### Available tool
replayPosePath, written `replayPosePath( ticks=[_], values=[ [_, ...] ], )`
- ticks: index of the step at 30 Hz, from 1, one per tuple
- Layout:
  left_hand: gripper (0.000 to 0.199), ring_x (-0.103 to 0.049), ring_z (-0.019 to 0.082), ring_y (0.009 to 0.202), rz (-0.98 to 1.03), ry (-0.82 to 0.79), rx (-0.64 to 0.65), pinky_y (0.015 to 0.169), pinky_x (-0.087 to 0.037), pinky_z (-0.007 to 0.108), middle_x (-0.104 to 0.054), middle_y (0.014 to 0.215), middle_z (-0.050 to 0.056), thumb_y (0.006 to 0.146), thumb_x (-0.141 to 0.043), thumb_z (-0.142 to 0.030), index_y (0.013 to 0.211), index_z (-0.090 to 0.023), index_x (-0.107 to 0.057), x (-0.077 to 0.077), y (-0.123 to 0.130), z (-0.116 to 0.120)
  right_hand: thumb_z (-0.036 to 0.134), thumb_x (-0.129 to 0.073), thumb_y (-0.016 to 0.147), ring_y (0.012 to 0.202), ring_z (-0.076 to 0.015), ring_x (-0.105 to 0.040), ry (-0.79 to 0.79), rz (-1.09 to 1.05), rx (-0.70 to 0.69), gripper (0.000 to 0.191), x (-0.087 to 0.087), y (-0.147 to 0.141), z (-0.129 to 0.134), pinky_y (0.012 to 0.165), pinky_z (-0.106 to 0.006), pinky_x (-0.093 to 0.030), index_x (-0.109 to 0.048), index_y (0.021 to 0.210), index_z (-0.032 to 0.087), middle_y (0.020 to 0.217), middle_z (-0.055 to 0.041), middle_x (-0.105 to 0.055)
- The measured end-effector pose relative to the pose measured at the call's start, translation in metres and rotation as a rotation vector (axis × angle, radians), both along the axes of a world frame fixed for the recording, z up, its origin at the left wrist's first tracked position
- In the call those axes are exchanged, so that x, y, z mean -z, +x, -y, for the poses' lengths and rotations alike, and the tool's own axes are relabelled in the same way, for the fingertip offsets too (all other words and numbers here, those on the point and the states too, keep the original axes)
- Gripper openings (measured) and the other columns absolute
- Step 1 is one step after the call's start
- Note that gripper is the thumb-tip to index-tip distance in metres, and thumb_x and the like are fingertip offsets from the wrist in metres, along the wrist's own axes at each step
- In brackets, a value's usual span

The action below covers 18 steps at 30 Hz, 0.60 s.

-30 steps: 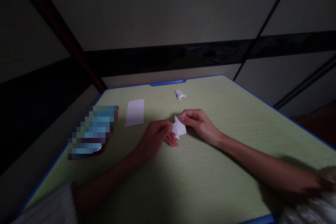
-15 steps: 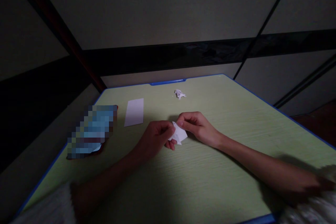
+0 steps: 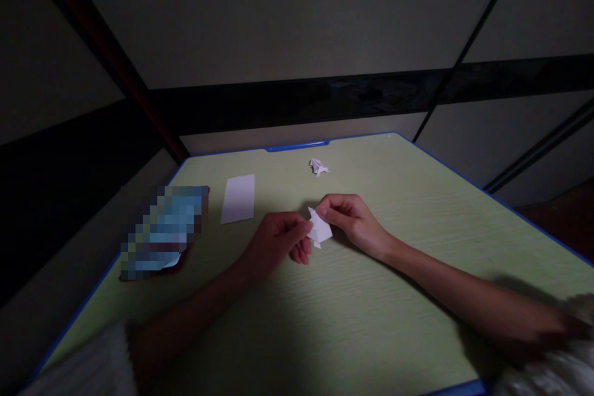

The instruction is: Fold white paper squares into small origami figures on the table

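Note:
A small piece of folded white paper (image 3: 321, 231) is held between my two hands above the table. My left hand (image 3: 283, 238) pinches its left side between thumb and forefinger, the other fingers curled below. My right hand (image 3: 351, 223) grips its upper edge with thumb and forefinger. One pointed corner sticks up between the hands and a small flap points down. Fingers cover part of the paper, so not all its folds show. Farther back lies a small folded white paper figure (image 3: 318, 167), apart from both hands.
The light green table (image 3: 417, 210) has a blue rim and a blue handle (image 3: 297, 146) at its far edge. A white sheet of paper (image 3: 238, 199) lies left of centre. Left of it is a phone-like device (image 3: 167, 232), its screen pixelated. Panelled cabinet doors (image 3: 297, 25) stand behind.
The folded paper has been raised slightly and turned a little, and my right hand has shifted up a bit. Both hands keep their pinch on it.

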<state>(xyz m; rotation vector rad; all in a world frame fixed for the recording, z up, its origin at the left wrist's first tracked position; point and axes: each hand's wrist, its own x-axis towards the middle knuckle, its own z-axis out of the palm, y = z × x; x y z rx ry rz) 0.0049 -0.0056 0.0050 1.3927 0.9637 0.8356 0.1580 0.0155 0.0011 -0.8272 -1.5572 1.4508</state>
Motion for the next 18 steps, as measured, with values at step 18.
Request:
replayPosePath(
  ticks=[18],
  values=[
    [0.023,-0.054,0.007,0.042,0.088,0.030,0.070,0.042,-0.042,0.018,-0.058,0.051,-0.001,0.073,-0.051,-0.030,0.058,-0.012,-0.054,0.0026,-0.0022,-0.0002,0.036,-0.063,0.062,0.041,-0.0050,-0.038,-0.094,-0.054,-0.040,0.028,-0.0011,0.0003,-0.0007,0.043,-0.020,-0.026,-0.052,0.056,0.011,0.046,0.0036,-0.048]
  ],
)
